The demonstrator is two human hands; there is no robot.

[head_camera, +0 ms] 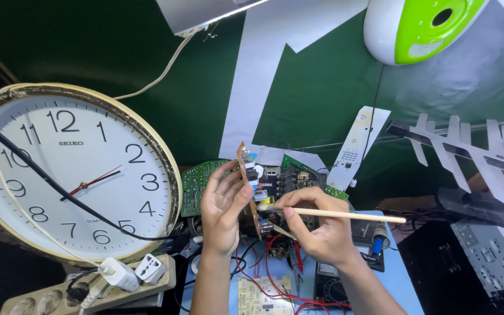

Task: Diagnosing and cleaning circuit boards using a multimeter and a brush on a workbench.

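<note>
My left hand (224, 209) holds a small brown circuit board (248, 178) upright on its edge, its component side facing right. My right hand (317, 224) grips a thin wooden stick (354, 215), like a brush handle, with its working end against the parts on the board. Red wires (266, 274) hang from under the board down to the bench.
A large round wall clock (71, 172) leans at left, above a power strip (88, 289) with white plugs. Green circuit boards (196, 184) stand behind. A multimeter (331, 286), an antenna (468, 149), a grey metal chassis (491, 256) and a white-and-green dome-shaped device (415, 26) lie around.
</note>
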